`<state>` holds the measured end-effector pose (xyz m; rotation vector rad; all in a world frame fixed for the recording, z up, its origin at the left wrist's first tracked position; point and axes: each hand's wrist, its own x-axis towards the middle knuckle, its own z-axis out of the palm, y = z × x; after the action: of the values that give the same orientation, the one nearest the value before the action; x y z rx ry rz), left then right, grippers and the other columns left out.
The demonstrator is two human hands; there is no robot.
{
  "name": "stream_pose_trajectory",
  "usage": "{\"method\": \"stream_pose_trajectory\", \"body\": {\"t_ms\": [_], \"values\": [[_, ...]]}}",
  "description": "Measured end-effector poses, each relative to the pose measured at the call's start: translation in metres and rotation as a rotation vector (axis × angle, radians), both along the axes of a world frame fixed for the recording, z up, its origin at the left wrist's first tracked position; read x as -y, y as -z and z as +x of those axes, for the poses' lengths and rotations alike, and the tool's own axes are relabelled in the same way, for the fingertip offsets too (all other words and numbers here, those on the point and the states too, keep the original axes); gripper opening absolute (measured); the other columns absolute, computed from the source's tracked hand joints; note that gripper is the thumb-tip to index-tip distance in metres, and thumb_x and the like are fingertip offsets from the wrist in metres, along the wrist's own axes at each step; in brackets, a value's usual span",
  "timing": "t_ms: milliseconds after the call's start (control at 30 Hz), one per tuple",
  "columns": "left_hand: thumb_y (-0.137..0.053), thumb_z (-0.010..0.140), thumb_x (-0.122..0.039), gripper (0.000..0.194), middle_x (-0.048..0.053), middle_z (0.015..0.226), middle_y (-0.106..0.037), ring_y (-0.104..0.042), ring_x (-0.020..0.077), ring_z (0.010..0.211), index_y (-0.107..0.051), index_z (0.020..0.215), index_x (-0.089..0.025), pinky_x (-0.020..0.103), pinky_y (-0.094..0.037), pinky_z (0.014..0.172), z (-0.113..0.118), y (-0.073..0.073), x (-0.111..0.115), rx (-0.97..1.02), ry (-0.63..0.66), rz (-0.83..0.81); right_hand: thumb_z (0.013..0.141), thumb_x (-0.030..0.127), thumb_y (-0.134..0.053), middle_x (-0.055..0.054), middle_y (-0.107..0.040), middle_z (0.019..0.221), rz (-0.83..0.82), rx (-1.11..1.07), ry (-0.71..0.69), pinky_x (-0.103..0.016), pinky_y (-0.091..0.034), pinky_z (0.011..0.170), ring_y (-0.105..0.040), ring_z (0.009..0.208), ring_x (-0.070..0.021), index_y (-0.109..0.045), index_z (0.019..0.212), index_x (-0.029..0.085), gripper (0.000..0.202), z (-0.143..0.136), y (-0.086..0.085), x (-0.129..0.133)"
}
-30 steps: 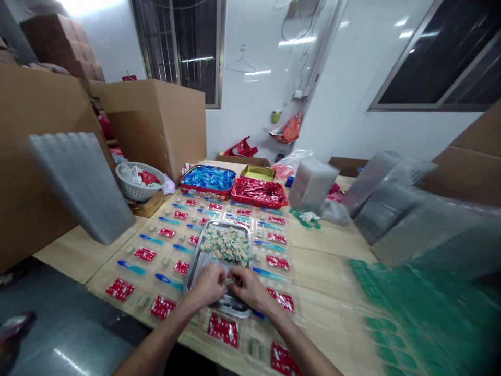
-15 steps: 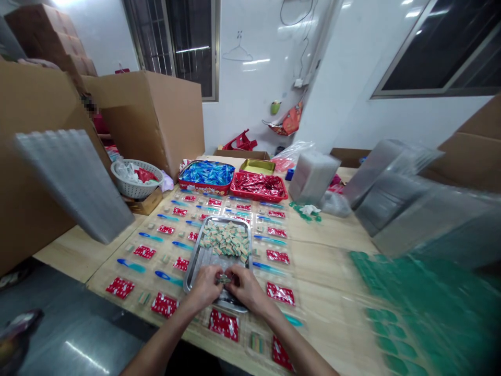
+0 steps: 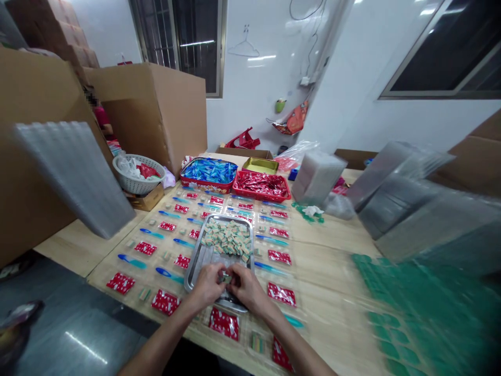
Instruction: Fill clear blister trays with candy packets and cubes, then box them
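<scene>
Both of my hands meet over the near end of a metal tray (image 3: pixel 192 266). My left hand (image 3: pixel 206 285) and my right hand (image 3: pixel 246 287) pinch a small green and beige block (image 3: pixel 227 278) between their fingertips. A heap of the same small blocks (image 3: pixel 227 238) fills the tray's far half. The tray rests on clear plastic blister sheets (image 3: pixel 156 250) that hold red packets (image 3: pixel 121 282), blue utensils (image 3: pixel 132 261) and single blocks in their pockets.
Red tins of blue items (image 3: pixel 209 173) and red wrappers (image 3: pixel 261 185) stand behind the tray, with a gold tin (image 3: pixel 259 165). A white basket (image 3: pixel 136 177) and cardboard boxes (image 3: pixel 156 115) are at left. Stacks of clear trays (image 3: pixel 403 203) and green sheets (image 3: pixel 422 308) lie at right.
My hands have stayed together at the tray's near end, still working the small block. The view has shifted slightly.
</scene>
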<state>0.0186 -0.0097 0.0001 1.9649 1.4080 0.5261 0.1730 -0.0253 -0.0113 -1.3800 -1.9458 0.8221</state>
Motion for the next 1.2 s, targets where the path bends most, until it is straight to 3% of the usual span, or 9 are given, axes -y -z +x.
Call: {"method": "stream_pose_trajectory", "body": {"t_ms": [300,533,833,1067,1200], "values": [[-0.051,0.063,-0.004,0.021,-0.001,0.064,-0.058,-0.052,0.0136,0.063,-0.064,0.074,-0.016,0.024,-0.033,0.057,-0.006,-0.005,0.003,-0.141,0.032,0.021,0.057,0.000,-0.050,0.003,-0.050,0.071,-0.020,-0.077,-0.035,-0.020,-0.034,0.057,-0.047,0.061,-0.0107,-0.055,0.075,0.017,0.024,-0.002,-0.003,0.005],[-0.051,0.062,-0.004,0.022,-0.001,0.065,-0.058,-0.051,0.0132,0.061,-0.064,0.075,-0.016,0.023,-0.032,0.057,-0.008,-0.002,0.005,-0.142,0.036,0.033,0.058,-0.001,-0.048,0.003,-0.051,0.068,0.023,-0.043,-0.028,-0.021,-0.033,0.057,-0.047,0.061,-0.0111,-0.056,0.076,0.016,0.027,-0.008,0.001,0.005],[-0.053,0.061,-0.004,0.027,0.000,0.068,-0.060,-0.053,0.0146,0.064,-0.065,0.082,-0.016,0.024,-0.033,0.059,-0.014,-0.006,0.005,-0.100,0.044,0.057,0.060,0.002,-0.053,0.003,-0.054,0.071,-0.089,-0.155,-0.045,-0.021,-0.038,0.056,-0.052,0.061,-0.0122,-0.056,0.085,0.017,0.029,-0.014,0.003,0.007],[-0.052,0.062,-0.004,0.021,0.000,0.067,-0.059,-0.052,0.0145,0.065,-0.063,0.076,-0.015,0.024,-0.031,0.058,-0.014,-0.005,0.005,-0.087,0.031,0.059,0.074,0.004,-0.048,-0.002,-0.057,0.080,0.100,0.002,-0.080,-0.026,-0.040,0.069,-0.055,0.075,-0.0154,-0.059,0.081,0.018,0.019,-0.012,-0.011,0.009],[-0.053,0.061,-0.003,0.022,0.000,0.067,-0.058,-0.051,0.0144,0.065,-0.063,0.076,-0.015,0.024,-0.031,0.059,-0.014,-0.003,0.005,-0.095,0.034,0.058,0.076,0.003,-0.044,-0.003,-0.058,0.078,0.115,0.067,-0.085,-0.025,-0.040,0.068,-0.055,0.074,-0.0154,-0.060,0.076,0.018,0.021,-0.010,-0.009,0.007]]}}
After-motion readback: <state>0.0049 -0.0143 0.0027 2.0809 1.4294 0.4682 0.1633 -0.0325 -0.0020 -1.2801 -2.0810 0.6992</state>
